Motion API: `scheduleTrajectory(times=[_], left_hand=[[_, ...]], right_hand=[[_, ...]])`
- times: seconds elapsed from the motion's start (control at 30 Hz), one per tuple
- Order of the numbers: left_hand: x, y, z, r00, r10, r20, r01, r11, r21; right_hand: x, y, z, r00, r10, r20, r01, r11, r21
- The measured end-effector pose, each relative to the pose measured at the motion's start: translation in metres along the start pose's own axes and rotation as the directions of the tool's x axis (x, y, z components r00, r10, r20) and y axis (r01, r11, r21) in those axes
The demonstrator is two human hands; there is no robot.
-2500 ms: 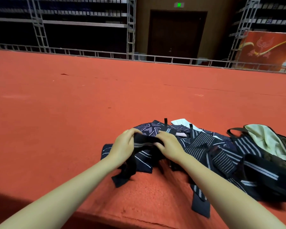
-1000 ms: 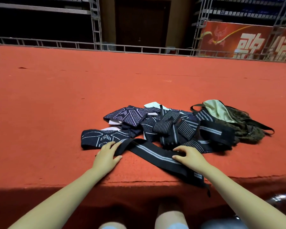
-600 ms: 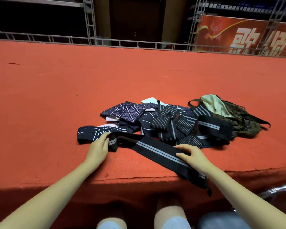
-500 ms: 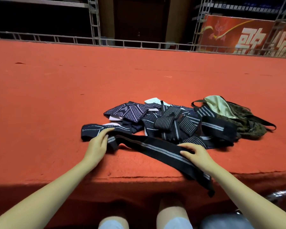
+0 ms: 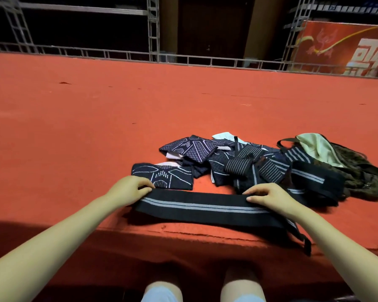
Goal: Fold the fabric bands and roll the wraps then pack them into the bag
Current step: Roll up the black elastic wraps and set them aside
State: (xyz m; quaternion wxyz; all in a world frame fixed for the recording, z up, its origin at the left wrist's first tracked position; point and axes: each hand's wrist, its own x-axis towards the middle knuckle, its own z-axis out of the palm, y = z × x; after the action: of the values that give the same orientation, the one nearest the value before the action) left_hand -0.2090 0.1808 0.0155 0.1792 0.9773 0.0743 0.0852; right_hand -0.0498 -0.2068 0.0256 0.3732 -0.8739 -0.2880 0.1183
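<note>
Our two hands stretch a long black elastic wrap with grey stripes (image 5: pixel 205 207) flat along the edge of the red carpeted platform (image 5: pixel 96 127).

Our left hand (image 5: pixel 129 189) pinches its left end with curled fingers; our right hand (image 5: pixel 268 196) grips near its right end, whose tail hangs over the edge. Behind lie a heap of dark patterned fabric bands (image 5: pixel 216 162) and, to the right, an olive camouflage bag (image 5: pixel 362 171).
</note>
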Motion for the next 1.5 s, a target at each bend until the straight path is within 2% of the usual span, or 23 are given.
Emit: scheduleTrajectory(times=[0.1, 0.17, 0.23, 0.3, 0.4, 0.5, 0.57, 0.73, 0.87, 1.07, 1.27, 1.33, 1.4, 1.5], left_hand=[[-0.005, -0.014, 0.007, 0.995, -0.096, -0.001, 0.093, 0.965, 0.246], [-0.01, -0.023, 0.019, 0.991, -0.13, -0.028, 0.132, 0.936, 0.326], [-0.013, -0.035, 0.028, 0.989, -0.138, -0.053, 0.147, 0.954, 0.261], [-0.018, -0.047, 0.03, 0.986, -0.16, -0.054, 0.166, 0.977, 0.135], [-0.024, -0.062, 0.031, 0.991, -0.13, -0.016, 0.131, 0.99, 0.057], [-0.025, -0.067, 0.032, 0.991, -0.131, -0.035, 0.13, 0.991, -0.021], [-0.023, -0.069, 0.03, 0.99, -0.133, -0.039, 0.132, 0.991, -0.016], [-0.017, -0.059, 0.031, 0.984, -0.166, -0.069, 0.169, 0.985, 0.041], [-0.011, -0.035, 0.034, 0.993, -0.101, -0.054, 0.107, 0.987, 0.119], [0.005, 0.027, 0.052, 0.993, 0.049, 0.106, -0.064, 0.989, 0.136], [0.022, 0.131, 0.102, 0.93, 0.332, 0.156, -0.337, 0.941, 0.009], [0.028, 0.158, 0.121, 0.909, 0.391, 0.144, -0.394, 0.919, -0.008], [0.033, 0.175, 0.135, 0.899, 0.412, 0.146, -0.417, 0.909, 0.0], [0.037, 0.183, 0.151, 0.9, 0.407, 0.157, -0.421, 0.904, 0.07]], right_hand=[[0.012, -0.003, 0.017, 1.0, -0.013, -0.004, 0.012, 0.993, -0.116], [0.014, 0.001, 0.027, 1.0, 0.007, -0.019, -0.011, 0.976, -0.219], [0.013, 0.011, 0.033, 0.999, 0.036, -0.028, -0.042, 0.958, -0.284], [0.008, 0.021, 0.036, 0.996, 0.054, -0.074, -0.073, 0.958, -0.276], [0.0, 0.032, 0.036, 0.987, 0.041, -0.157, -0.08, 0.966, -0.247], [-0.008, 0.036, 0.034, 0.995, -0.002, -0.103, -0.021, 0.975, -0.221], [-0.012, 0.036, 0.032, 0.997, -0.037, -0.063, 0.022, 0.974, -0.225], [-0.016, 0.034, 0.037, 0.989, -0.112, -0.095, 0.071, 0.93, -0.361], [-0.017, 0.034, 0.041, 0.99, -0.104, -0.095, 0.065, 0.934, -0.352], [-0.027, 0.034, 0.031, 0.992, -0.105, -0.07, 0.065, 0.903, -0.425], [-0.048, 0.045, 0.008, 0.99, 0.064, -0.129, -0.123, 0.842, -0.526], [-0.054, 0.05, 0.001, 0.971, 0.16, -0.18, -0.231, 0.834, -0.501], [-0.056, 0.057, -0.005, 0.944, 0.242, -0.226, -0.315, 0.865, -0.39], [-0.058, 0.064, -0.01, 0.896, 0.331, -0.297, -0.336, 0.941, 0.034]])
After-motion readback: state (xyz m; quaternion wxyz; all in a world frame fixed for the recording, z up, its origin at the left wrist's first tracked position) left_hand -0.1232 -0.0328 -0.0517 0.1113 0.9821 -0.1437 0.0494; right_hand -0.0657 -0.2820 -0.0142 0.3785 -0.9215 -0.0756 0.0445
